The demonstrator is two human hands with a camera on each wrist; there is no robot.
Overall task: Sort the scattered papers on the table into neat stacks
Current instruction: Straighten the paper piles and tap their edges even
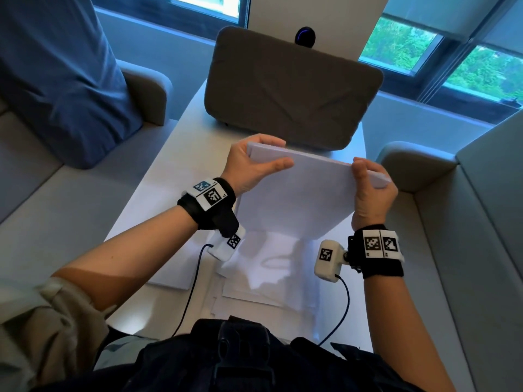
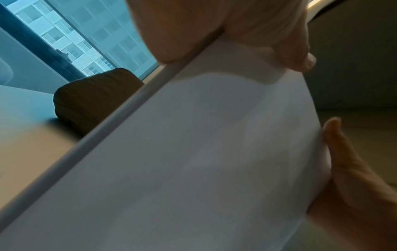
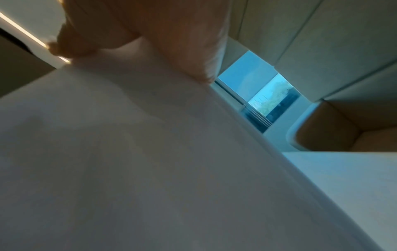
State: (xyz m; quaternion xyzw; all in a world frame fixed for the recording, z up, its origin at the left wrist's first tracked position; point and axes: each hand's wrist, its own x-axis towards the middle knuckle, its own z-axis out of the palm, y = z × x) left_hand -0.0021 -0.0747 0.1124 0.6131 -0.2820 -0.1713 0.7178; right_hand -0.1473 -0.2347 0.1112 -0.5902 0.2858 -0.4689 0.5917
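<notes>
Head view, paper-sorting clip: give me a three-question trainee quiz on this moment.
1. True or false: the paper stack lies flat on the table.
2. Which holds the stack? A) left hand only B) right hand only C) both hands
3. Fill in: loose sheets lie on the table, ____ the raised stack.

Key:
1. False; it is lifted upright.
2. C; left hand and right hand each grip a side edge.
3. Below.

Head view looks down; wrist views look up close along paper stack.
</notes>
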